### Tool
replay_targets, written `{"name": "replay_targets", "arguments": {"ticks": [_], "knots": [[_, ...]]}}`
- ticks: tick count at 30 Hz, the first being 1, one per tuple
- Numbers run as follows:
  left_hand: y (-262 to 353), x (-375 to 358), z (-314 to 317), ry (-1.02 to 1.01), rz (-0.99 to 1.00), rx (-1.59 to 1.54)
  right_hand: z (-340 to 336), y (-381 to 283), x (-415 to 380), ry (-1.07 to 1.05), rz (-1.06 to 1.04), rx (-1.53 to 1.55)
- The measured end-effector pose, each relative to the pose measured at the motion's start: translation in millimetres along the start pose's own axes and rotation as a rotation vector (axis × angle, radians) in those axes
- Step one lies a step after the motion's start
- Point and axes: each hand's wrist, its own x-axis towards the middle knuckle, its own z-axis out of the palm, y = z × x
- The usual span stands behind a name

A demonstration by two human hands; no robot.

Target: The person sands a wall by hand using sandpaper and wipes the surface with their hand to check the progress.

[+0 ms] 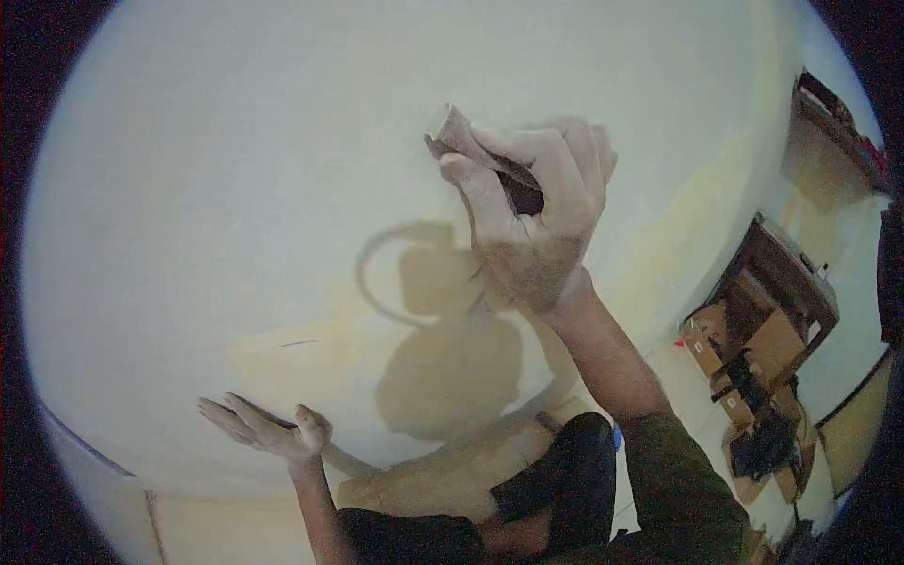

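Head view. My right hand (532,202), upper centre of the frame, is closed around a folded piece of sandpaper (461,137): thumb below, fingers curled over the top, with a pale, stiff corner of the sheet jutting out to the upper left of the fingers and a darker face showing in the gap between thumb and fingers. The sheet is pressed against the wall (235,169), a broad, smooth, matt, off-white surface that fills most of the frame and bears a faint yellowish patch at centre and a thin dark scratch at centre left. Pale dust coats the back of the hand and the wrist. My left hand (268,428), lower left, is spread open and flat, palm on the same wall, fingers pointing to the left, holding nothing. The shadow (443,348) of my head and raised arm falls on the wall between the two hands. A dark green sleeve (678,480) covers my right upper arm at lower right. At the right edge, cardboard boxes (763,348), brown and angular, are stacked on the pale floor (847,367); several stand open, but their contents are too small and dark to tell.
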Motion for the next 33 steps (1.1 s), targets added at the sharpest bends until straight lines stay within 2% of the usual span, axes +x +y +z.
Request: {"name": "replay_targets", "arguments": {"ticks": [1, 4, 6, 9, 10, 13, 16, 21, 23, 27, 28, 32, 33], "knots": [[-1, -1, 0, -0.002, 0.001, -0.003, 4, -4, 8, 0.060, -0.026, 0.033], [-1, -2, 0, 0.004, 0.001, -0.009, -17, 1, -36, -0.021, 0.022, 0.016], [-16, -13, 9, 0.022, -0.008, -0.018, -7, -19, -61, -0.040, 0.021, -0.004], [-7, -3, 5, 0.029, 0.023, -0.030, 0, -15, -22, -0.028, -0.023, -0.017], [-1, -1, 1, 0.024, 0.020, -0.021, -1, -18, -1, 0.034, -0.029, -0.027], [5, -5, 0, 0.019, 0.009, -0.017, 0, -10, -4, 0.086, -0.067, 0.054], [10, -1, -1, 0.040, 0.018, -0.031, -19, -3, -46, 0.004, 0.017, 0.039], [21, 2, 6, 0.038, 0.027, -0.030, -4, 3, 8, 0.073, -0.025, -0.005], [19, -1, 6, 0.029, 0.032, -0.034, 0, 2, 9, 0.086, -0.033, 0.024], [5, 0, 6, 0.033, 0.039, -0.016, -11, -16, -42, -0.027, 0.022, 0.053], [-3, -2, 5, 0.042, 0.031, -0.020, -11, -24, -41, -0.051, -0.009, 0.075], [1, 1, 5, 0.010, 0.030, -0.007, 15, -28, 5, 0.086, -0.048, 0.066], [-1, -1, 5, 0.015, 0.029, -0.022, 14, -26, -2, 0.052, -0.046, 0.056]]}}
